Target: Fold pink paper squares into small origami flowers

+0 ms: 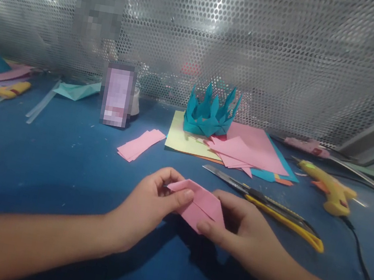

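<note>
Left hand (148, 203): pinches folded pink paper (201, 200), thumb likely pressing creases flat.
Right hand (247, 227): clamped on opposite end, likely steadying.
Rectangular pink paper strips (140, 144): stacked, seemingly within reach.

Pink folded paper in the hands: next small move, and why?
Perhaps press the pink folded paper flatter: the left hand and right hand hold it from either side, and a dark line along its flap edge suggests the fold may not be tight.
</note>
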The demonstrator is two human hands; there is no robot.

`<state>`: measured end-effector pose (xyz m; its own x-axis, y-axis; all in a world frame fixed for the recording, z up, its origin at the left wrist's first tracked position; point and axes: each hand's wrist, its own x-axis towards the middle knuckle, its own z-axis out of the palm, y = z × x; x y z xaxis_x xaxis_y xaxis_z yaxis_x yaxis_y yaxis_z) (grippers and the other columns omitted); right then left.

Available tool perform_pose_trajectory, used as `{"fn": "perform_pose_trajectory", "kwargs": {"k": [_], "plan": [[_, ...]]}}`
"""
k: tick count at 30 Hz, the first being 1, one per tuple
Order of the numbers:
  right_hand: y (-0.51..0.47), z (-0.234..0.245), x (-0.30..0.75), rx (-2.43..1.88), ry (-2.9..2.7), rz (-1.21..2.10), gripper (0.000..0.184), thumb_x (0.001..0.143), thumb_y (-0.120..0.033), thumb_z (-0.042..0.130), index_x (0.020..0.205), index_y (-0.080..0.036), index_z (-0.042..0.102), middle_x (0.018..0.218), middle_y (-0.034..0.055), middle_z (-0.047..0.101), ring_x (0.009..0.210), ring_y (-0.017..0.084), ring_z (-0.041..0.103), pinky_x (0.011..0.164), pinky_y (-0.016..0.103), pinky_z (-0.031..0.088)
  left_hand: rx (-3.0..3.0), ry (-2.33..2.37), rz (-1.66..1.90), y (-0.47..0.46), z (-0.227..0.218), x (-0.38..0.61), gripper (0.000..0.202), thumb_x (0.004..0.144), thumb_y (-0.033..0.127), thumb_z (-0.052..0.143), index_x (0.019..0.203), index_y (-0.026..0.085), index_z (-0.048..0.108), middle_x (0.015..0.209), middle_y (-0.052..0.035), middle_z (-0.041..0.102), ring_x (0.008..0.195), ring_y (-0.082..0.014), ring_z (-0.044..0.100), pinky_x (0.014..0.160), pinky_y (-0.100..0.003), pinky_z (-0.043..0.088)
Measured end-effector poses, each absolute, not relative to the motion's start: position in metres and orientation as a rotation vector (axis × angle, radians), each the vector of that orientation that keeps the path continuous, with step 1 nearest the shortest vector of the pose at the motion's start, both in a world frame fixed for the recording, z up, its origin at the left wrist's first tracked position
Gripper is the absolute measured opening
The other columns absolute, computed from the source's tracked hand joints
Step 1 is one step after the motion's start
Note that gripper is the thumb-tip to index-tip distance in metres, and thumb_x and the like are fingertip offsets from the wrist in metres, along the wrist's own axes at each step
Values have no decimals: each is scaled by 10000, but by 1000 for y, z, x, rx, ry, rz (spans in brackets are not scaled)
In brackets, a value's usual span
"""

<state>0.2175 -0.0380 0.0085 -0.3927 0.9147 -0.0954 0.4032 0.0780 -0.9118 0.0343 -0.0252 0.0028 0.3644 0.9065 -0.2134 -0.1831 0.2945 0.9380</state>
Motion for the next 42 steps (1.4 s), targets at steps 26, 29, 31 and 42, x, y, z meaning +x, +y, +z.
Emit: {"fn": "perform_pose_trajectory", "kwargs": {"k": [26,29,31,42], "plan": [[-24,4,241,-940,-2365,25,321,859,-87,435,933,-258,696,811,45,626,733,158,544,656,293,438,2523,577,642,4,6,7,256,884,145,431,957,234,660,997,-65,685,920,-188,600,832,-304,436],[-22,2,242,-847,-2523,-154,312,924,-139,384,951,-230,682,873,62,639,760,174,512,679,317,424,2787,348,324,10,7,1,310,878,134,406,1039,230,652,1033,-101,685,925,-230,593,807,-336,444],[-23,2,242,-821,-2640,-191,323,955,-164,338,1015,-203,653,937,72,654,817,191,512,718,342,411,2841,260,196,11,10,0,329,845,96,403,1048,177,648,1033,-132,681,911,-255,594,791,-359,456],[-32,10,244,-571,-2858,-87,452,958,-135,225,905,-132,674,812,74,645,707,200,466,683,348,376,2743,224,273,7,20,-1,444,670,-12,447,1035,147,644,1048,-136,679,929,-278,626,787,-376,502]]}}
